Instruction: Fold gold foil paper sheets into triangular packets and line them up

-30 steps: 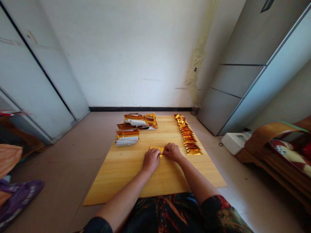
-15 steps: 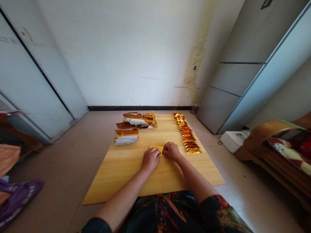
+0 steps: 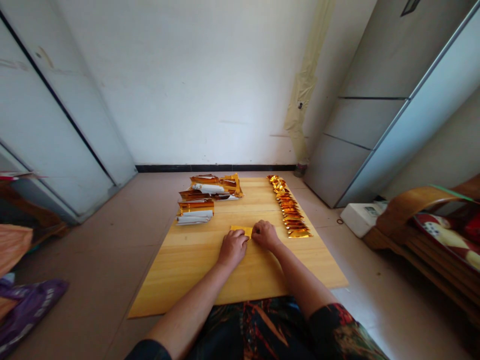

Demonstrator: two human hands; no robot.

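Observation:
A small sheet of gold foil paper [image 3: 242,230] lies near the middle of the wooden board, between my two hands and partly covered by them. My left hand [image 3: 234,245] is closed on its near left edge, fingers bent and pressed together. At the right end, my right hand [image 3: 265,234] pinches the same paper with its fingertips. To the right stands a row of folded gold foil pieces [image 3: 291,212], set close together. At the far left are stacks of gold foil sheets [image 3: 196,206], some curled with white undersides showing.
The wooden board [image 3: 180,270] lies low in front of my lap. Past its far edge is a white wall [image 3: 195,90] with a black skirting. A grey fridge [image 3: 337,145] rises at the right, near a white box [image 3: 358,219] and a wooden seat [image 3: 423,220]. A purple bag [image 3: 33,310] lies left.
Both hands stay almost in place on the gold foil paper. My left fingers have shifted slightly at its near edge, and the view has moved a little.

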